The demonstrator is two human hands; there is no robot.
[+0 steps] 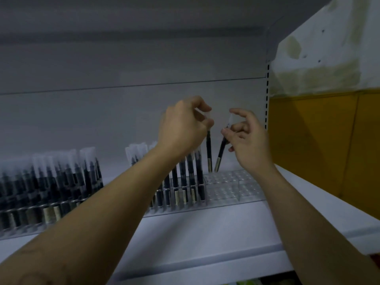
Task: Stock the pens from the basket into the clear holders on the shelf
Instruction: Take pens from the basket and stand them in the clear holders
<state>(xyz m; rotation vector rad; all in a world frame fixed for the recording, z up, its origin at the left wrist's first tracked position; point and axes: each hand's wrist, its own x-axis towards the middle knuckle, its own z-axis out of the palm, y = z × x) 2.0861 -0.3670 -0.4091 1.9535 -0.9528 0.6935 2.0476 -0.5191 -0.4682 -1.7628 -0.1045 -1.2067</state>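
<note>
left hand (183, 128): our fingers (206, 122) clamp upright pen (209, 149) | right hand (249, 140): our fingers (226, 132) pinch tilted pen (221, 152) | pens' lower ends at holder (232, 188)

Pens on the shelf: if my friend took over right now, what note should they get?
Left hand: pinches the cap end of an upright pen.
Right hand: pinches a tilted pen.
Both pens' lower ends reach the back row of the clear holder; whether they sit in holes is unclear. Its other holes look empty.
Done: stocked pens stand in rows to its left.
Left: seat these two, then fill the empty holes. The basket is out of view.
</note>
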